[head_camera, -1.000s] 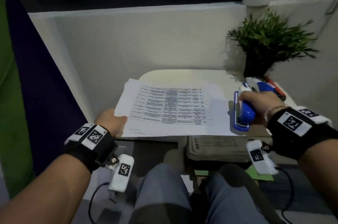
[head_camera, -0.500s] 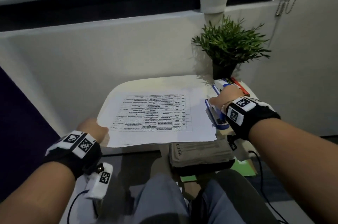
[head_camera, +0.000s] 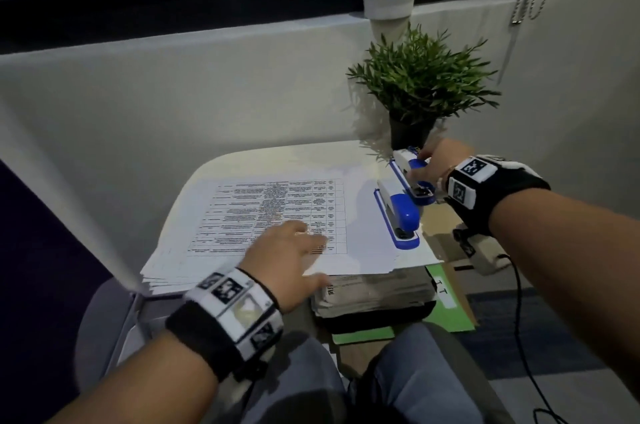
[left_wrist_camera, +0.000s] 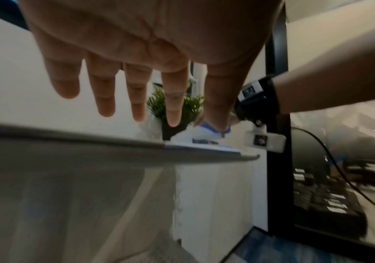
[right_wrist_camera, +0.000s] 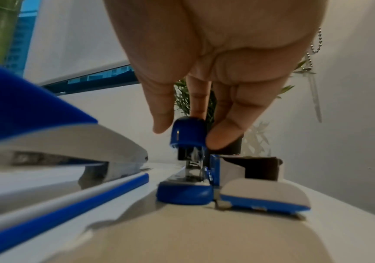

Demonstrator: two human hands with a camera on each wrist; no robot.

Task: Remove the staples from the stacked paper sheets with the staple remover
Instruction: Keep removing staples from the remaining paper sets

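A stack of printed paper sheets (head_camera: 277, 202) lies on a small white table (head_camera: 277, 157). My left hand (head_camera: 287, 250) is over the stack's front middle, fingers straight and spread (left_wrist_camera: 136, 99); I cannot tell whether it presses down. At the table's back right, by the plant pot, my right hand (head_camera: 433, 160) reaches the small blue and white staple remover (head_camera: 415, 177). In the right wrist view my right hand (right_wrist_camera: 186, 128) has thumb and fingers curled around the blue top of the staple remover (right_wrist_camera: 186, 192). No staples are visible.
A larger blue and white stapler (head_camera: 398, 215) lies on the paper's right edge. A potted plant (head_camera: 415, 87) stands at the back right against the wall. Another white and blue piece (right_wrist_camera: 263, 194) lies beside the remover. Folded papers (head_camera: 374, 292) and a green folder (head_camera: 446, 306) sit below the table.
My right hand let go of the large stapler and moved back to the smaller tool. My left hand shifted from the stack's front left corner to its front middle.
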